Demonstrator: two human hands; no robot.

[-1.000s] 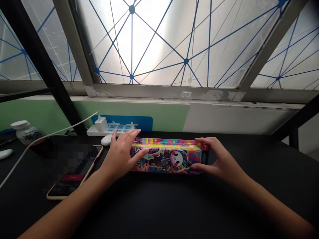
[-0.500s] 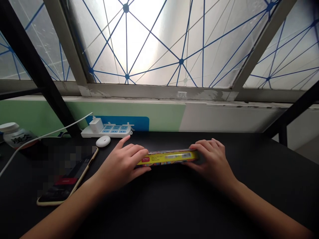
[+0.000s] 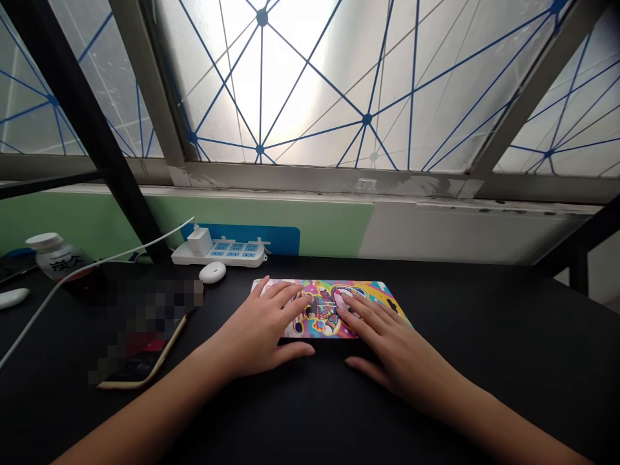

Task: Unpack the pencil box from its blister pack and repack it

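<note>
A flat, brightly coloured box (image 3: 322,316) with cartoon-like printing lies on the black desk, its decorated face up. My left hand (image 3: 268,323) rests over its left part, fingers stretched out and thumb apart near the front edge. Across the right part lies my right hand (image 3: 380,336), also with fingers extended and the thumb off the front edge. Neither hand is wrapped around the box. Portions of the printed face are hidden under my fingers, and what is inside cannot be seen.
Left of my hands lies a phone (image 3: 159,361), partly blurred out, with a small white case (image 3: 212,272) beyond it. A white power strip (image 3: 237,253) with a plugged-in charger (image 3: 199,240) sits by the wall. A white-lidded jar (image 3: 62,258) and a white cable (image 3: 111,258) are farther left.
The box was held on edge between both hands, its yellow side facing me. Now it lies flat, and my hands have loosened and spread on top of it. The view has shifted slightly left.
</note>
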